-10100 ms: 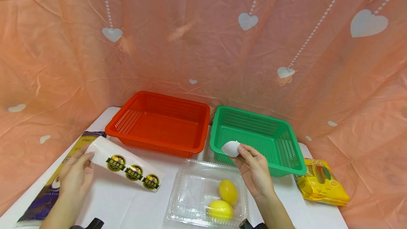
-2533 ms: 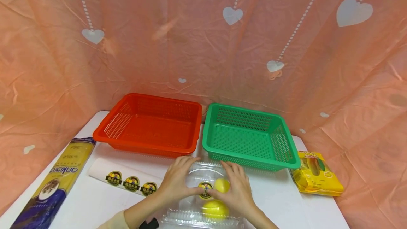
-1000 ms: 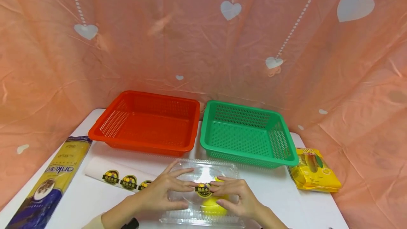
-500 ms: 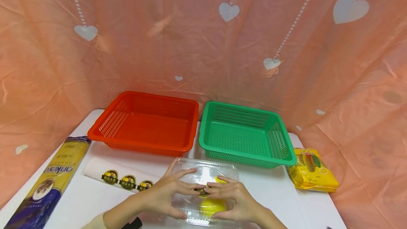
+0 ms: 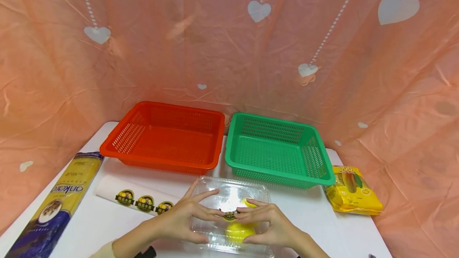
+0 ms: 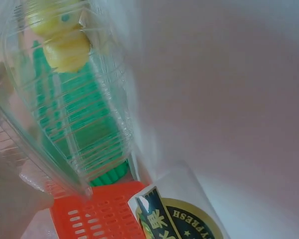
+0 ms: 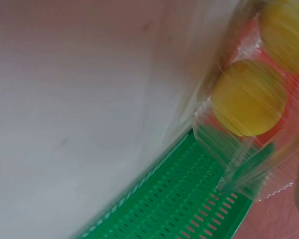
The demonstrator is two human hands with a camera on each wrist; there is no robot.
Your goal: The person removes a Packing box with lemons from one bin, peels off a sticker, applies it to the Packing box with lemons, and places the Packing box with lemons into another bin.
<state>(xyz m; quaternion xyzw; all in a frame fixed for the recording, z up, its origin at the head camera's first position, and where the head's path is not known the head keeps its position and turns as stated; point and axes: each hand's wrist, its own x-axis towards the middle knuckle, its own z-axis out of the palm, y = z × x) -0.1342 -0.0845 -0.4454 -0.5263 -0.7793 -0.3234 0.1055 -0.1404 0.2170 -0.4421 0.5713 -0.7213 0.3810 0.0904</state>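
A clear plastic clamshell box (image 5: 229,188) with its lid down sits at the front middle of the table. Inside, on the right, are two yellow lemons (image 5: 238,233), also visible through the wall as a blurred lemon (image 7: 249,97) in the right wrist view. A round black-and-gold sticker (image 5: 230,215) lies on the lid. My left hand (image 5: 186,218) spreads over the lid's left part, fingertips on the sticker's edge. From the other side my right hand (image 5: 267,222) touches the sticker with extended fingertips, its thumb lower, near the box's front.
A white sticker roll (image 5: 111,188) lies left of the box. Behind stand a red basket (image 5: 165,163) and a green basket (image 5: 279,177). A gold-and-purple pasta packet (image 5: 66,186) lies far left, a yellow packet (image 5: 353,192) far right. A peach curtain (image 5: 215,51) hangs behind.
Ten seconds ago my left hand held the roll and my right a peeled sticker. The roll now lies down, the sticker is on the lid, and both hands' fingertips have come together over it.
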